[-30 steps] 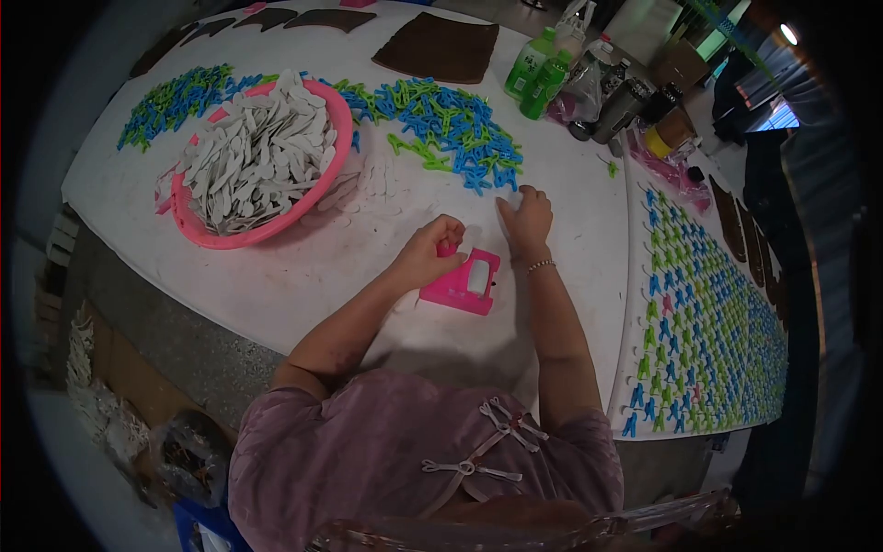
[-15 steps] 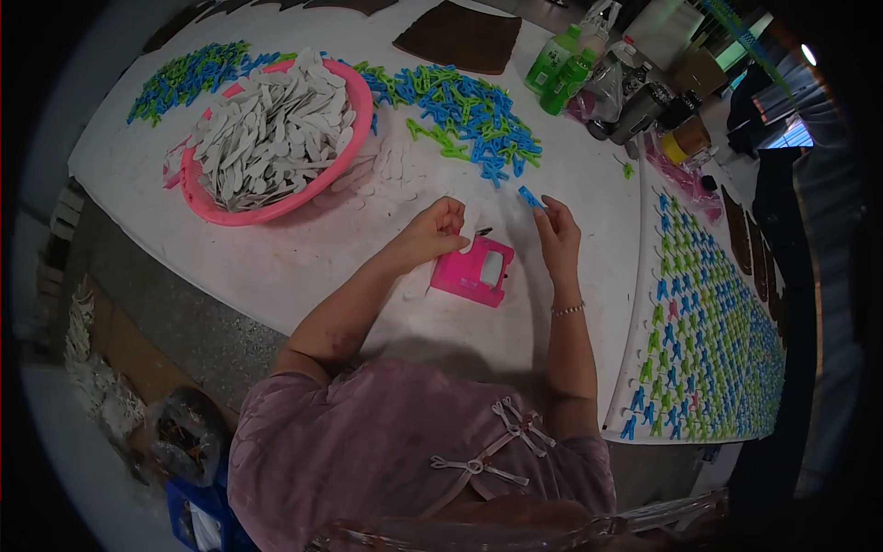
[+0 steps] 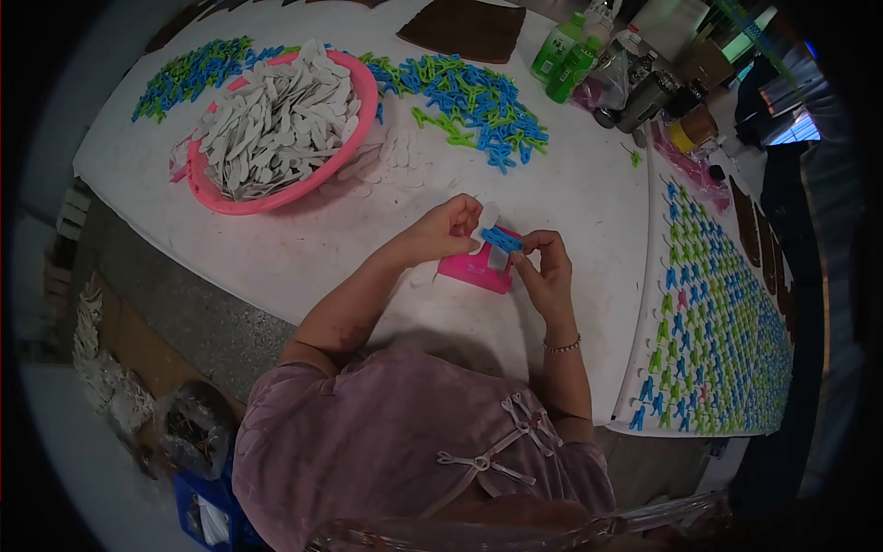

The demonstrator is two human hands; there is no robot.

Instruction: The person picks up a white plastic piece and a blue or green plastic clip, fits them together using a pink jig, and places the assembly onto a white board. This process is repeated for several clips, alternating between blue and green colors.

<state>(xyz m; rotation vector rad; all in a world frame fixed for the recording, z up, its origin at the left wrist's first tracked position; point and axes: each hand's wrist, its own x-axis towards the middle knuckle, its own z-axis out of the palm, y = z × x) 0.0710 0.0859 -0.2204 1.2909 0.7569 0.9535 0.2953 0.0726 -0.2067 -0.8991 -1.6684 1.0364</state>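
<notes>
My right hand point(image 3: 549, 272) pinches a blue clothespin point(image 3: 501, 240) above a small pink device point(image 3: 476, 269) with a whitish insert, standing on the white table. My left hand point(image 3: 451, 226) is closed at the other side of the clothespin. Its fingers hold a flat white piece point(image 3: 489, 215) with a rounded end, which meets or nearly meets the clothespin. The clothespin and both hands hide part of the pink device. Whether the clothespin's jaws are on the white piece is too small to tell.
A pink basin point(image 3: 366, 90) heaped with flat white spoon-shaped pieces stands at left. Loose blue and green clothespins point(image 3: 478, 101) lie in a pile beyond my hands. Green bottles point(image 3: 558, 48) stand at back right. A white board point(image 3: 635, 368) carries rows of clothespins.
My right hand has moved left and down, bringing the blue clothespin to my left hand over the pink device. A white piece now shows at my left fingertips.
</notes>
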